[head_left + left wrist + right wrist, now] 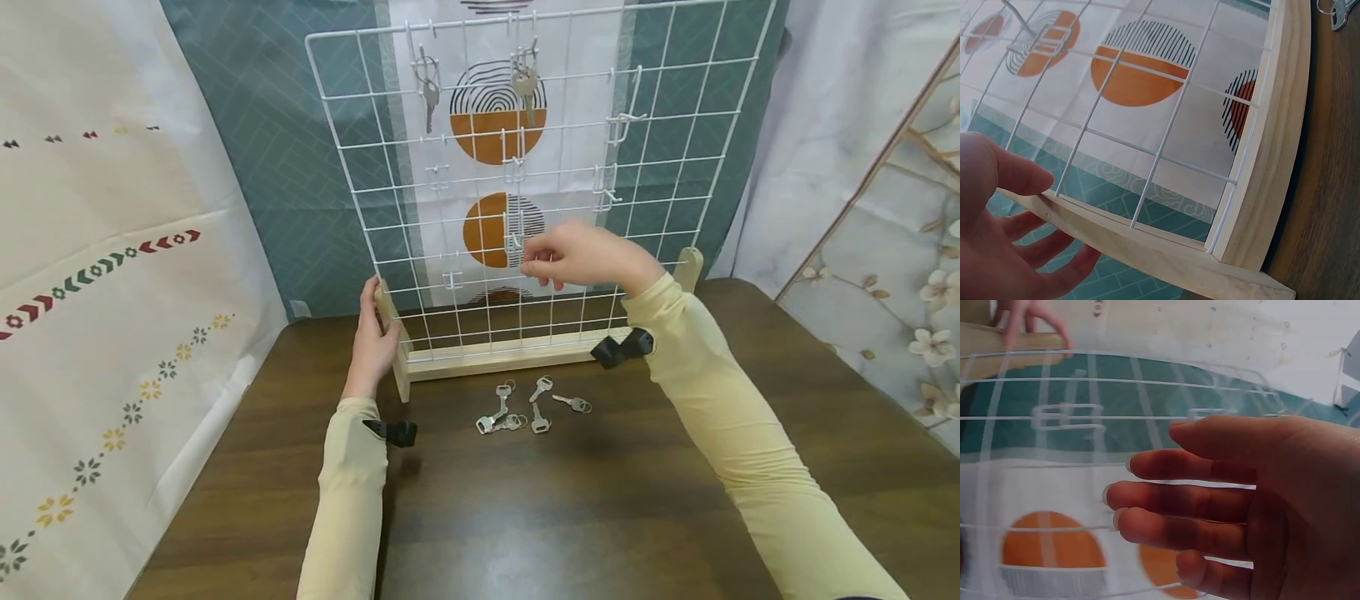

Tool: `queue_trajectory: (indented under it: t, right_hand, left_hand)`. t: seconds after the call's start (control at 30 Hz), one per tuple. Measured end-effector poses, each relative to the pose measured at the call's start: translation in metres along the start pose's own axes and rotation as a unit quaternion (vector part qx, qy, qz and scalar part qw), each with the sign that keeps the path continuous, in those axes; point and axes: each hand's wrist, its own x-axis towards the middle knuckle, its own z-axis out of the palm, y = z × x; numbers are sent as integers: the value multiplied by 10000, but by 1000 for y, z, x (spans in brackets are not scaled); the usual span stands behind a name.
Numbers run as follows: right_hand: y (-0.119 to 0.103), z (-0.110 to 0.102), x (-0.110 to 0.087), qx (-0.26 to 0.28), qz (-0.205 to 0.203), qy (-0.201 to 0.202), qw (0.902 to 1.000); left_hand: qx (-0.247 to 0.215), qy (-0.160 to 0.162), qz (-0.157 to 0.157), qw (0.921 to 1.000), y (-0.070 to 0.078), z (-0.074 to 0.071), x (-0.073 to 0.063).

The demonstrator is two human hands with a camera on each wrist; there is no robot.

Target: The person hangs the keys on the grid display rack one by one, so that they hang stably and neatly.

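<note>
Behind the brown table (pixel 570 517) hangs teal cloth (pixel 255 167), between cream patterned cloth (pixel 112 192) and flowered drapery (pixel 900 275).

And here I am in a cloth-hung corner, home or studio I can't tell! Brown table (pixel 480 517) in front of me, white embroidered-look cloth (pixel 97 208) on my left, teal cloth (pixel 255 150) and a circle print (pixel 498 121) behind, flowered cloth (pixel 885 275) right.
</note>
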Motion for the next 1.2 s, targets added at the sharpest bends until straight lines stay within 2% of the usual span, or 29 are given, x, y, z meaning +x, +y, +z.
queue_trajectory:
  t: [0.3,0.6,0.73,0.9,1.1,1.2]
  right_hand:
    - [18,63,-9,481,-77,-501,9976]
    - [22,118,-4,1405,-113,-505,9887]
    - [16,137,8,1236,-291,-639,9899]
    - [8,160,18,871,-768,-864,9895]
    - [1,191,14,706,-940,-1555,9808]
    - [-2,202,16,578,-1088,-1720,9774]
  left_hand:
    - [-27,80,49,10000,9,1,7]
    - [17,44,9,10000,10,-4,7]
    - [42,84,-7,10000,11,-8,7]
    - [55,168,11,9998,10,-7,9]
    - [-39,-22,-114,9999,5,3,5]
    - [-14,46,-145,9999,3,2,3]
